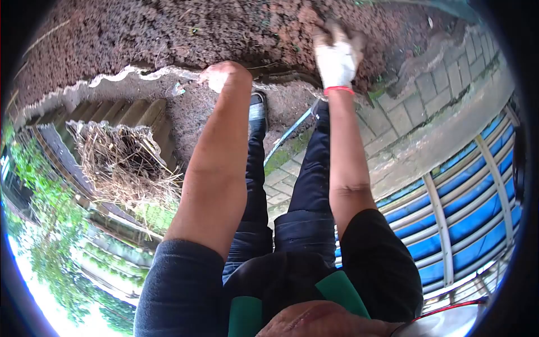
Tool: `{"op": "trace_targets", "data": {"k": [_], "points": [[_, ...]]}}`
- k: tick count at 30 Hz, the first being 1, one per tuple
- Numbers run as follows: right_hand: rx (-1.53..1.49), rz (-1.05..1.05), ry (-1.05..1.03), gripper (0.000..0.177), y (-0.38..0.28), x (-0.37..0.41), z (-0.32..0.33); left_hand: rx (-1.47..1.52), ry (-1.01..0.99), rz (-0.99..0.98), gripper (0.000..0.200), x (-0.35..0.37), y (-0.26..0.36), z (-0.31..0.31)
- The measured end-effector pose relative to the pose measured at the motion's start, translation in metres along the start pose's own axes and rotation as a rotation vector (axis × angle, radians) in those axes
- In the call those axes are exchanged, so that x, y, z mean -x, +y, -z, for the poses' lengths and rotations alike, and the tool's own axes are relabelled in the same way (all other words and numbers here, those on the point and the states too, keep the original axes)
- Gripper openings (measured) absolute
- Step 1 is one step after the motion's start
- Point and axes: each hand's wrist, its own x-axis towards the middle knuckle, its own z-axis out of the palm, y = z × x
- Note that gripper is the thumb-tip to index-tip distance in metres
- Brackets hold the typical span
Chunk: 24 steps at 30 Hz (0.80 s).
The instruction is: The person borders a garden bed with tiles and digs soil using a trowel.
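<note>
My right hand (338,59) wears a white glove with dirt-brown fingers, and a red band circles its wrist. Its fingers are spread on the loose reddish-brown soil (224,28), slightly blurred, with nothing visible in them. My left hand (223,74) is bent at the wrist beside the wavy-edged border (135,72) of the soil bed. A whitish patch shows on it, but its fingers are too indistinct to tell whether they grip the border.
My feet, one in a dark sandal (257,106), stand below the border. A pale blue strip (290,133) slants between my legs. Left are corrugated sheets (126,114) and dry straw (120,160). Right are paving bricks (424,90) and blue panels (471,194) behind metal bars.
</note>
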Motion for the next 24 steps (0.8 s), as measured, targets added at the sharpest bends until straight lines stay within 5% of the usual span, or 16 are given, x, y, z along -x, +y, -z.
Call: {"op": "trace_targets", "data": {"k": [2, 3, 4, 5, 6, 7, 13, 14, 17, 19, 20, 21, 22, 24], "points": [[0.137, 0.168, 0.059, 0.037, -0.054, 0.007, -0.027, -0.176, -0.039, 0.090, 0.044, -0.040, 0.023, -0.023], [-0.200, 0.077, -0.190, 0.041, -0.071, 0.008, -0.033, -0.693, -0.042, -0.095, 0.044, -0.018, 0.016, -0.021], [-0.284, 0.187, -0.138, 0.040, -0.086, 0.010, -0.026, -0.589, 0.007, -0.294, 0.044, 0.031, -0.019, 0.002], [-0.364, 0.296, -0.078, 0.038, -0.095, 0.008, -0.013, -0.179, 0.019, -0.056, 0.046, 0.016, -0.005, -0.001], [-0.534, 0.182, -0.046, 0.036, -0.097, 0.009, 0.002, 0.246, 0.124, 0.151, 0.048, 0.000, 0.011, -0.005], [-0.329, 0.302, 0.089, 0.033, -0.072, 0.010, 0.008, 0.480, 0.164, 0.228, 0.049, 0.003, 0.013, -0.003], [0.290, -0.195, -0.375, 0.037, 0.036, 0.037, 0.030, 0.584, 0.014, 0.165, 0.054, 0.015, 0.004, -0.001], [0.047, -0.096, -0.408, 0.043, 0.032, 0.042, 0.022, 0.589, -0.011, 0.175, 0.054, 0.015, 0.002, -0.001], [-0.321, 0.218, -0.327, 0.048, -0.035, 0.025, 0.000, 0.359, -0.131, 0.128, 0.057, 0.002, 0.006, -0.007], [-0.139, 0.237, -0.345, 0.046, -0.080, -0.010, -0.014, -0.319, -0.166, -0.039, 0.062, -0.034, 0.024, -0.019], [-0.065, 0.265, -0.306, 0.045, -0.100, -0.026, -0.023, -0.309, -0.099, -0.047, 0.064, -0.029, 0.023, -0.016], [-0.024, 0.349, -0.172, 0.044, -0.116, -0.036, -0.034, 0.092, -0.047, 0.122, 0.066, -0.017, 0.016, -0.012], [-0.003, 0.264, -0.347, 0.047, -0.132, -0.032, -0.031, 0.735, 0.082, 0.313, 0.068, 0.000, 0.009, -0.010], [-0.079, 0.251, -0.497, 0.052, -0.126, -0.021, -0.021, 1.009, 0.138, 0.346, 0.074, 0.008, 0.001, -0.009]]}}
